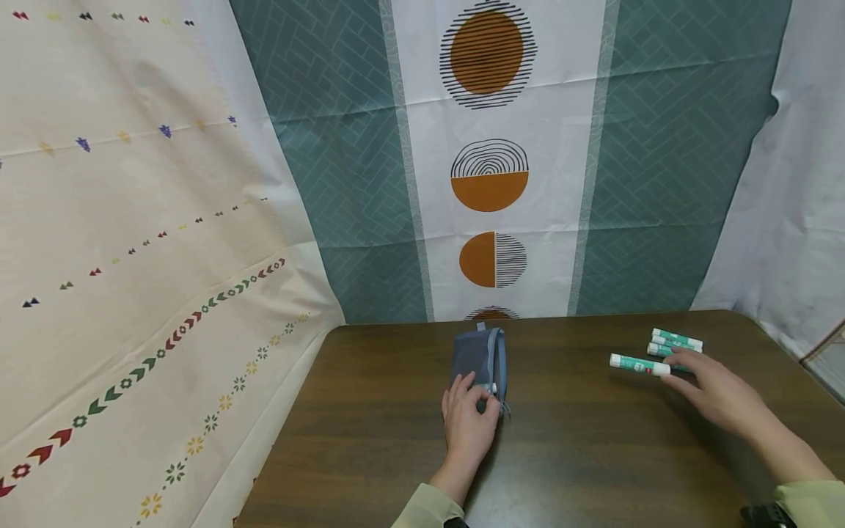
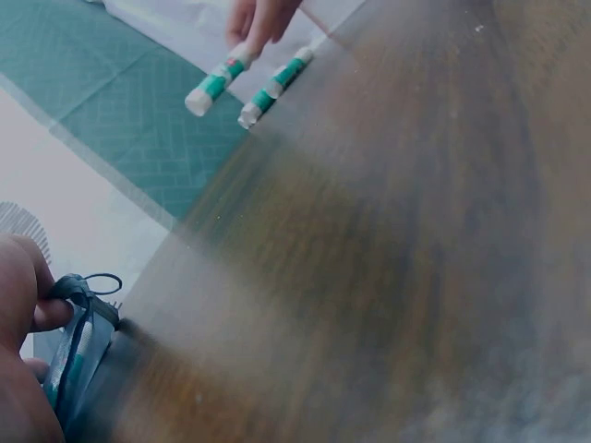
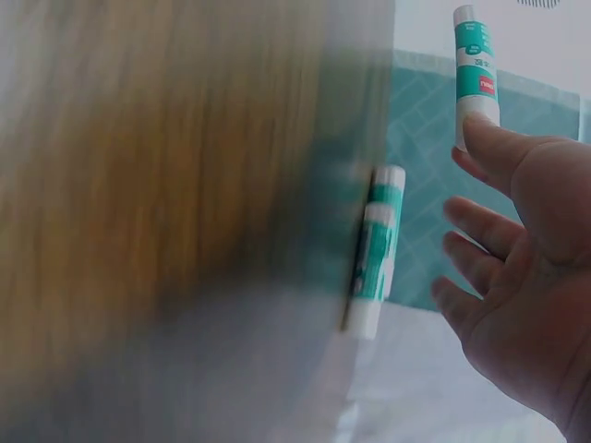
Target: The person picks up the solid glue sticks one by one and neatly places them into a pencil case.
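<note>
A blue-grey zip pouch point(image 1: 472, 350) lies at the back middle of the table, its zipped side partly open. My left hand point(image 1: 470, 419) pinches the pouch's edge near the zip end between thumb and finger. Through the opening, a green and white tube point(image 2: 79, 353) shows inside. To the right, my right hand point(image 1: 718, 392) holds a green glue stick point(image 1: 635, 364) with white ends, pinched at one end by thumb and index finger. The other fingers point(image 3: 476, 263) spread loosely away from it. Just behind that hand, two more glue sticks point(image 3: 374, 258) lie side by side on the table.
The brown wooden table point(image 1: 561, 440) ends at a back edge against a green and white patterned cloth point(image 1: 667, 147). A cream printed cloth point(image 1: 132, 257) hangs along the left side, and a white one point(image 1: 785, 220) along the right.
</note>
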The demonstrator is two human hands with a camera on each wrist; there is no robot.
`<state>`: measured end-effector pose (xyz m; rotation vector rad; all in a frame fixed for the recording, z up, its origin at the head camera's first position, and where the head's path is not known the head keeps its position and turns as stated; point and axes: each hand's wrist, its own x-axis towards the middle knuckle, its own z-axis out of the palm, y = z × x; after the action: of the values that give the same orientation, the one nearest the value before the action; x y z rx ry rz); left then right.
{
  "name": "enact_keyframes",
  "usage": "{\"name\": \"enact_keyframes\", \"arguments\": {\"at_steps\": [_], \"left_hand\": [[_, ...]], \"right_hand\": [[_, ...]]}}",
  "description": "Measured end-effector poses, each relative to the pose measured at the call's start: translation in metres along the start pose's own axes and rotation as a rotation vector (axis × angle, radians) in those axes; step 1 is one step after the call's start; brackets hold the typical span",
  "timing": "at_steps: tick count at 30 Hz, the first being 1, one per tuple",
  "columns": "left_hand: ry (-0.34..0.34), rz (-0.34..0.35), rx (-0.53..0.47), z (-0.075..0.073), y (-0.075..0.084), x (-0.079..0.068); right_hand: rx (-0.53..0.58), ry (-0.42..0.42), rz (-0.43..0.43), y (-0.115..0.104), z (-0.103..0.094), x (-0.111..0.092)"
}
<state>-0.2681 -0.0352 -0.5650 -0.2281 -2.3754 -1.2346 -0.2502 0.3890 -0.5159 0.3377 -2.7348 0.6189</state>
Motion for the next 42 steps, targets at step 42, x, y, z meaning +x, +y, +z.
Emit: {"name": "enact_keyframes", "arguments": {"at_steps": [42], "left_hand": [[0.003,-0.005,0.014,-0.001,0.000,-0.001]], "right_hand": [[0.064,-0.137,-0.032,-0.100,0.060,0.056]]}}
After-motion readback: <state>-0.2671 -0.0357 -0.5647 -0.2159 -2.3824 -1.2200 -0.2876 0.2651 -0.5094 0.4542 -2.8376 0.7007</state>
